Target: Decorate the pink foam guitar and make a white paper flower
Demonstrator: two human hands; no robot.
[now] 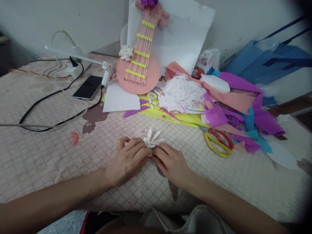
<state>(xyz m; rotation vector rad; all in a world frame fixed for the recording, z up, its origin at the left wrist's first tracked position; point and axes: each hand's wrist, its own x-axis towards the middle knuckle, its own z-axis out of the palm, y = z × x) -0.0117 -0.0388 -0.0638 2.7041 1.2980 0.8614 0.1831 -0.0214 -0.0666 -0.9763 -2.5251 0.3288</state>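
A small white flower-like craft piece [151,139] with several thin petals fanning upward is held between my two hands, just above the checkered tablecloth [102,152]. My left hand [131,157] has its fingers curled around the left side of the piece. From the right, my right hand [172,162] pinches its base, fingertips almost meeting those of the left. The lower part of the piece is hidden behind my fingers. A finished-looking white ruffled flower [125,52] sits beside the pink paper guitar [137,70] at the back.
Yellow-and-red-handled scissors [217,143] lie to the right. Behind are a heap of white string [184,92], purple crepe paper [263,107] and white card [120,99]. On the left are a phone [88,87], a white glue gun [106,74] and cables [52,92]. A blue bag [270,61] stands back right.
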